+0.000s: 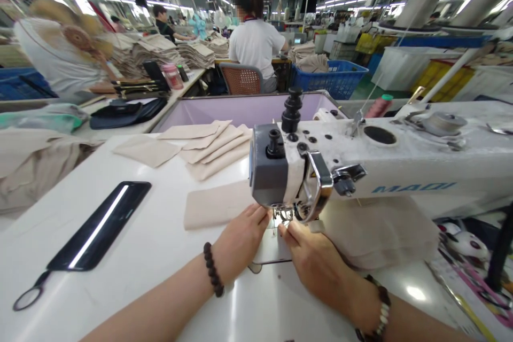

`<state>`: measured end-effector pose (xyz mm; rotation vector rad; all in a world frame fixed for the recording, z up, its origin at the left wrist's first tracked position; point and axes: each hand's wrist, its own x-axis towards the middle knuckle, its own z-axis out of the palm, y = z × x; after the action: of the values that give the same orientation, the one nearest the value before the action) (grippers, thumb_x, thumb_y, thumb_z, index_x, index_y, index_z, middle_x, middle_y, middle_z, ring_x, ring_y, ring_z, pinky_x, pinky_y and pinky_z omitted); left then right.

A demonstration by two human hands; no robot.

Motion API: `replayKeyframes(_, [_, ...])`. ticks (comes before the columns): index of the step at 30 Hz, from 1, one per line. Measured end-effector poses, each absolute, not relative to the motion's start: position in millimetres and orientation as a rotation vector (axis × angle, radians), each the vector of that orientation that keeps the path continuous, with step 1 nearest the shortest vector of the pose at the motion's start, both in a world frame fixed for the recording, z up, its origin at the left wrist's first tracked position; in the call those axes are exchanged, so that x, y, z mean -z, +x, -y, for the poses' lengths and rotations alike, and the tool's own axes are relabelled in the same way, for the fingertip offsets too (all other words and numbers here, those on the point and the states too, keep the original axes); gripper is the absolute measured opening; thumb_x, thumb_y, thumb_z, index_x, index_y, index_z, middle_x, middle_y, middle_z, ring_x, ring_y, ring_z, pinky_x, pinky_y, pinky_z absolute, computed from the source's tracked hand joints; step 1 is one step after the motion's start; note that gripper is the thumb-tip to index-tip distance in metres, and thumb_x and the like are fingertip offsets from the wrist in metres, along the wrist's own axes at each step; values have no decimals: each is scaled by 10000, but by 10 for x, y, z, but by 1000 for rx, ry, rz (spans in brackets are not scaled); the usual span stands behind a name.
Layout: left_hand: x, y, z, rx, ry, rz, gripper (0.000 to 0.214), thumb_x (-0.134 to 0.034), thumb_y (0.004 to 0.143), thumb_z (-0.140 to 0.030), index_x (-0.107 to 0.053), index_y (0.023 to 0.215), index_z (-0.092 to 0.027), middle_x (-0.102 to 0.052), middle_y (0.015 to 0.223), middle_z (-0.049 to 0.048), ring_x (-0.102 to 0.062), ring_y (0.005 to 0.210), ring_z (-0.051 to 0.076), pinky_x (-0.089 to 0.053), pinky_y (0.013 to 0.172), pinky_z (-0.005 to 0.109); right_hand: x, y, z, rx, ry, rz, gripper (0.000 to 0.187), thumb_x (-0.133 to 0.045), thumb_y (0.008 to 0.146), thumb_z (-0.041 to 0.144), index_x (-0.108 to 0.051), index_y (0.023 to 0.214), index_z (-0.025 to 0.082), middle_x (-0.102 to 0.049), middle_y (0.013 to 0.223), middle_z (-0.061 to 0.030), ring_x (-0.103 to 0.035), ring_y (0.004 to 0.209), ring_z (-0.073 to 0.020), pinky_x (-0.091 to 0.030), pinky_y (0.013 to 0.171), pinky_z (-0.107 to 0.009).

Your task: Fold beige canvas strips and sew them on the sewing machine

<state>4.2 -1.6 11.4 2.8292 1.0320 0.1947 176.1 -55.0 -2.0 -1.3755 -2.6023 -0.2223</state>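
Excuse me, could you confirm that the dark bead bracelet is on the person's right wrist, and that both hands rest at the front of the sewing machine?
Not quite: the head view shows the dark bead bracelet on the left wrist, not the right. The left hand and right hand do rest at the front of the sewing machine.

White table (132, 299), beige fabric pieces (208, 144), black template (100, 224)
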Motion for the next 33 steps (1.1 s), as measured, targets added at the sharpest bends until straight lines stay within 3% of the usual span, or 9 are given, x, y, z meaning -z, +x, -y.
replayKeyframes(6, [-106, 29, 33, -221, 2806, -1008, 219, -466, 846, -104, -553, 1047, -110, -563, 1095, 120, -488, 1091, 230, -442, 934, 367, 88, 1752, 540, 347, -1301, 2573, 365, -409, 658, -46, -537, 968, 98, -558, 813, -94, -513, 708, -197, -431, 640, -332])
replayKeyframes(10, [-64, 2, 49, -219, 2810, -1016, 283, -445, 862, -111, -503, 1137, -88, -523, 1197, 144, -445, 1164, 220, -383, 998, 362, 167, 1779, 541, 270, -1331, 2607, 341, -413, 687, -43, -542, 957, 119, -552, 813, -81, -508, 678, -189, -427, 639, -340])
replayKeyframes(16, [-99, -8, 42, -127, 2775, -1264, 311, -366, 895, -116, -472, 1188, -112, -478, 1269, 153, -402, 1221, 247, -302, 1027, 472, 246, 1823, 531, 236, -1272, 2575, 330, -387, 751, -20, -534, 1022, 95, -554, 795, -79, -507, 654, -169, -431, 612, -305])
replayKeyframes(19, [-173, -102, 19, -83, 2614, -1505, 344, -345, 863, -42, -476, 1180, -62, -462, 1265, 221, -419, 1209, 294, -337, 977, 505, 269, 1846, 514, 231, -1232, 2558, 311, -361, 786, 0, -541, 1021, 95, -551, 781, -69, -514, 652, -164, -438, 623, -306])
replayKeyframes(22, [-396, -386, -16, -96, 2493, -1607, 405, -255, 827, 23, -498, 1150, 2, -546, 1122, 271, -558, 1042, 315, -440, 845, 485, 271, 1859, 503, 267, -1197, 2561, 305, -342, 798, 11, -548, 1006, 95, -561, 787, -78, -526, 688, -173, -444, 641, -312])
replayKeyframes(25, [-770, -765, -24, -151, 2371, -1624, 458, -306, 790, 1, -451, 1224, -13, -642, 939, 192, -632, 854, 296, -479, 764, 460, 229, 1855, 506, 278, -1172, 2576, 310, -350, 781, 1, -547, 1002, 95, -573, 804, -85, -529, 720, -180, -445, 667, -314])
replayKeyframes(28, [-1041, -984, 25, -405, 2193, -1522, 452, -335, 845, -142, -381, 1294, -129, -602, 1115, 117, -603, 944, 226, -485, 812, 366, 150, 1839, 520, 269, -1190, 2578, 299, -360, 777, -12, -553, 976, 101, -566, 793, -76, -524, 712, -172, -436, 681, -303])
replayKeyframes(31, [-951, -958, 122, -727, 1657, -1230, 440, -385, 848, -239, -399, 1269, -114, -619, 1065, 121, -621, 865, 191, -508, 763, 323, 91, 1829, 532, 275, -1212, 2592, 274, -361, 789, -3, -554, 948, 109, -556, 781, -72, -506, 698, -167, -422, 683, -299])
replayKeyframes(33, [-729, -880, 202, -712, 1559, -1238, 456, -400, 845, -259, -386, 1271, -97, -619, 1041, 136, -620, 865, 192, -510, 772, 346, 80, 1829, 535, 282, -1216, 2619, 270, -364, 778, -5, -553, 937, 106, -553, 779, -77, -497, 709, -173, -416, 687, -303])
